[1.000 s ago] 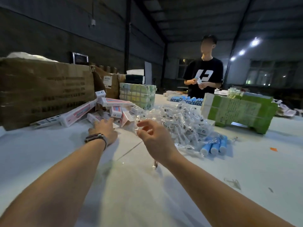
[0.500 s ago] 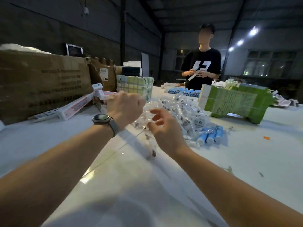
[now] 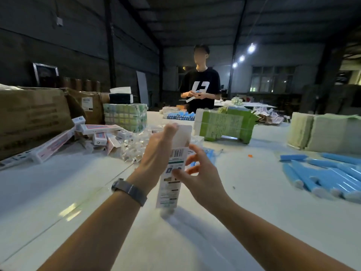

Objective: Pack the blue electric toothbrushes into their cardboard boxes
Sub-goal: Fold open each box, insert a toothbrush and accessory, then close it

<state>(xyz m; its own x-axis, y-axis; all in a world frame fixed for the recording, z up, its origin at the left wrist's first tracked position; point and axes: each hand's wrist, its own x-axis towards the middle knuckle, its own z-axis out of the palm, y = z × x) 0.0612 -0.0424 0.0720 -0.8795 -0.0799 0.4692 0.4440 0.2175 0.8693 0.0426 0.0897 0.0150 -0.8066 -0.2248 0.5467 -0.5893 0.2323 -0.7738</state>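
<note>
My left hand (image 3: 158, 151) grips a long white cardboard toothbrush box (image 3: 172, 173) held upright over the table, its printed back with a barcode facing me and its top flap raised. My right hand (image 3: 199, 177) touches the box's right edge with spread, loosely bent fingers. A heap of blue electric toothbrushes (image 3: 328, 177) lies at the right. A few more blue toothbrushes (image 3: 210, 155) show behind my right hand. More white and pink boxes (image 3: 97, 133) are piled at the left.
A clear-plastic heap of small parts (image 3: 136, 147) lies behind the box. Brown cartons (image 3: 33, 116) stand left, a green bundle (image 3: 226, 126) in the middle, pale stacks (image 3: 322, 132) right. A person (image 3: 201, 89) stands across the white table (image 3: 254, 212), handling a box.
My left hand has lifted a box from the pile at the left and brought it upright in front of me. My right hand has moved onto its edge. The camera view has shifted right.
</note>
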